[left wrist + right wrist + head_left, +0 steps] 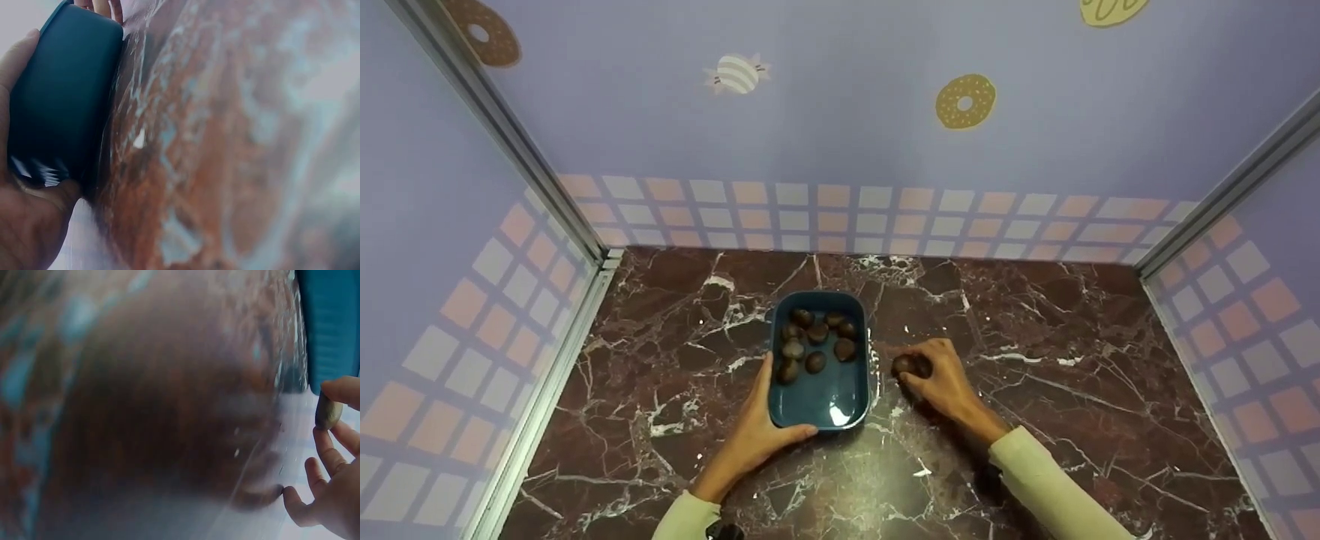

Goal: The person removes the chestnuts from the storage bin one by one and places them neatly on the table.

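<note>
One marbled table (1110, 337) carries a blue dish (810, 397), its near-left corner gripped by the left hand (756, 435). The right hand (949, 382) works just right of it; the step looks like shifting brown nuts (814, 362) singly, direction unclear, so the next move calls for a firm hold. At least one dark nut (328, 413) is pinched between the right thumb and fingers, apart from the dish.

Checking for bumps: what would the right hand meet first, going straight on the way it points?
The right hand would probably meet the right side of the blue tray; whether it would pass over instead is hard to judge.
</note>
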Tool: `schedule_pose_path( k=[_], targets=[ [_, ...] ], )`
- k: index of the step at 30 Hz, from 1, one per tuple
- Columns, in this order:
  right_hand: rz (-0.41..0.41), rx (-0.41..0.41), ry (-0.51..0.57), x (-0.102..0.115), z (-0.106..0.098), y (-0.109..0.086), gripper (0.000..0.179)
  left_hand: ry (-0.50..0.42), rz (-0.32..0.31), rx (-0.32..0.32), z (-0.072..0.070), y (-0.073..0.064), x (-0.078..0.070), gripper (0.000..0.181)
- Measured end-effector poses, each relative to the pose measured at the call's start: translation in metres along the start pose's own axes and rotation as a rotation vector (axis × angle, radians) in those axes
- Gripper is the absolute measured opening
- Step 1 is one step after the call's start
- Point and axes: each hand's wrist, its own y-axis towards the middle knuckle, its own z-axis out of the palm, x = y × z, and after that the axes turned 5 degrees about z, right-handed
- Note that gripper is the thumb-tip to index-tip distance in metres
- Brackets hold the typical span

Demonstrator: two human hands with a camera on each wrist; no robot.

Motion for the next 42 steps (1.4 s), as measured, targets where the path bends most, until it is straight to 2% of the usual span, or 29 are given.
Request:
schedule_pose_path(
  k=[5,20,26,31,34,36,42],
  targets=[
    [0.016,-0.021,0.008,-0.007,-0.006,0.002,0.036,-0.003,-0.004,0.002,0.000,0.000,-0.001,0.144],
    [0.014,0.017,0.009,-0.033,-0.019,0.002,0.035,0.019,0.008,-0.009,0.000,-0.001,-0.001,0.147],
    [-0.019,0.018,0.007,-0.040,-0.022,0.005,0.035,0.030,0.011,-0.012,-0.001,0.000,-0.001,0.146],
    [-0.099,-0.014,0.019,-0.050,-0.021,0.004,0.033,0.036,0.004,0.004,0.000,-0.001,-0.002,0.145],
    [-0.118,-0.025,0.016,-0.052,-0.023,0.004,0.034,0.038,-0.006,0.009,0.000,-0.002,-0.003,0.145],
    [-0.108,-0.014,0.018,-0.051,-0.024,0.004,0.034,0.033,-0.012,0.007,0.000,-0.002,-0.002,0.145],
    [-0.012,0.057,0.004,-0.040,-0.032,0.006,0.036,0.039,-0.018,0.005,-0.001,-0.001,-0.002,0.146]
  ],
)
